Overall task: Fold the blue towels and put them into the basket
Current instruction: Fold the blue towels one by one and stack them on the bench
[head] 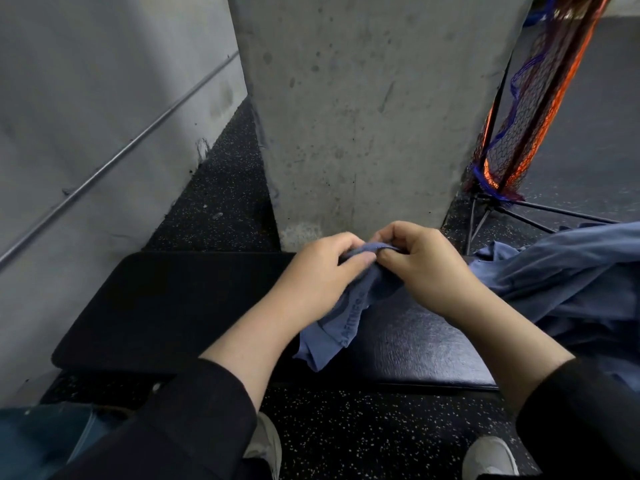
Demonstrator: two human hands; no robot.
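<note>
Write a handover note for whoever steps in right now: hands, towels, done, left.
Left hand and right hand both pinch the top edge of one blue towel, held over the black bench; its lower part hangs crumpled.
Unfolded towel pile lies on the bench's right end.
Mesh basket stands behind, right of the concrete pillar.
Done: no folded towels visible.
Left: fold this towel, then the pile, basket all.

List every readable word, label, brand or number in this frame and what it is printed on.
"FITNESS": printed along a band on the blue towel held by the left hand and right hand; the letters just before it are blurred and cannot be read.
Nothing readable on the pile of blue towels, the black bench pad or the concrete pillar.
</note>
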